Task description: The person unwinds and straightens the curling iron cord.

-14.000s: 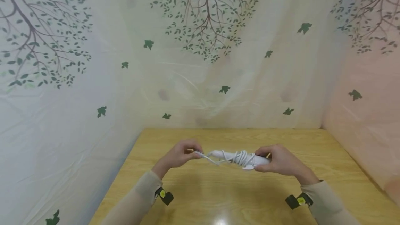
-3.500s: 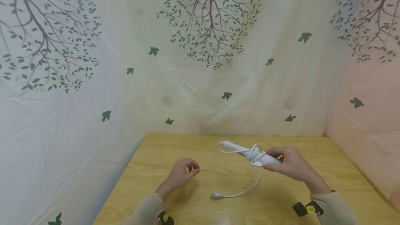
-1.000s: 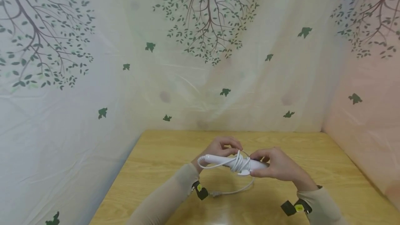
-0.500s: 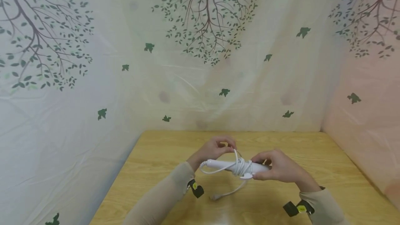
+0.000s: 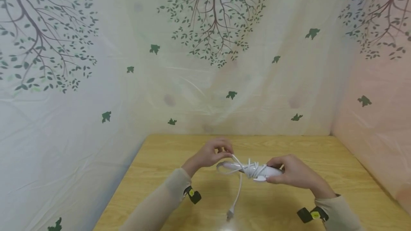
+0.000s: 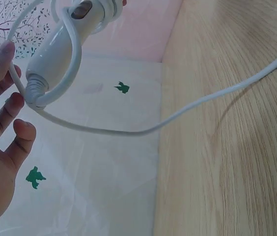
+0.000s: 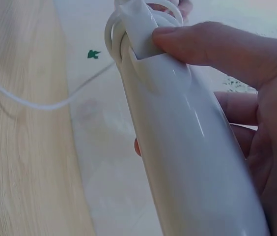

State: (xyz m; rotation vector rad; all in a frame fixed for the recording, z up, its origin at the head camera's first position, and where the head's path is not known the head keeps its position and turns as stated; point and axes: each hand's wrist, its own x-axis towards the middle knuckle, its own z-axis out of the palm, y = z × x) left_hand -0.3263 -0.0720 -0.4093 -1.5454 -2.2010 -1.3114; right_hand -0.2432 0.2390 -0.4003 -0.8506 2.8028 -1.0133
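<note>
A white curling iron point(image 5: 274, 171) lies sideways in the air above the table, its white cord point(image 5: 239, 188) wound several times round its middle. My right hand point(image 5: 293, 171) grips the body at the right end. In the right wrist view the thumb point(image 7: 212, 46) presses on a white lever point(image 7: 141, 29) beside the windings. My left hand point(image 5: 210, 152) pinches a strand of the cord near the handle end, as the thumb and fingers in the left wrist view show, beside the handle point(image 6: 55, 56) with its dark oval button point(image 6: 82, 10). The cord's free end hangs down to the plug point(image 5: 229, 214).
The wooden table point(image 5: 160, 195) spreads beneath both hands. A pale sheet point(image 5: 192, 81) printed with trees and green leaves hangs behind it and along both sides. A small black camera sits on each wrist.
The left hand let go of the plug end, took the cord behind the iron and now draws it leftward. The plug swung toward the front of the table. The right hand keeps its grip.
</note>
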